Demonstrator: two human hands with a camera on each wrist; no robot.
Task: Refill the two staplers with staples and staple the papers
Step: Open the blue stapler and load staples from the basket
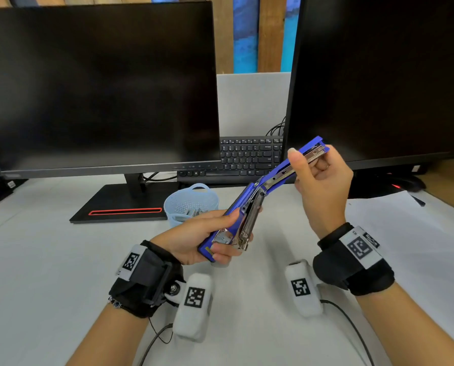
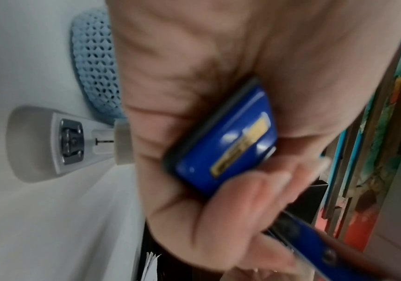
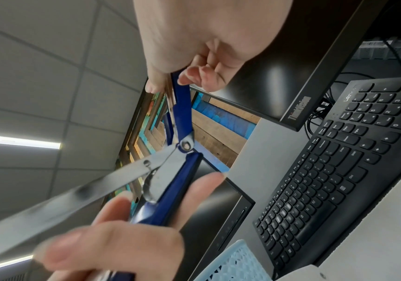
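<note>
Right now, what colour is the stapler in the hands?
Blue, with silver metal inside; the stapler shows best in the head view.

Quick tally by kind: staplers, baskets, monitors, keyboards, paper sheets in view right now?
Staplers: 2, blue stapler and white stapler
Baskets: 1, blue basket
Monitors: 2, left monitor, right monitor
Keyboards: 1, keyboard
Paper sheets: 1 visible, paper
Total: 7

Two staplers, blue and white; two monitors; one keyboard; one basket; perhaps one paper.
</note>
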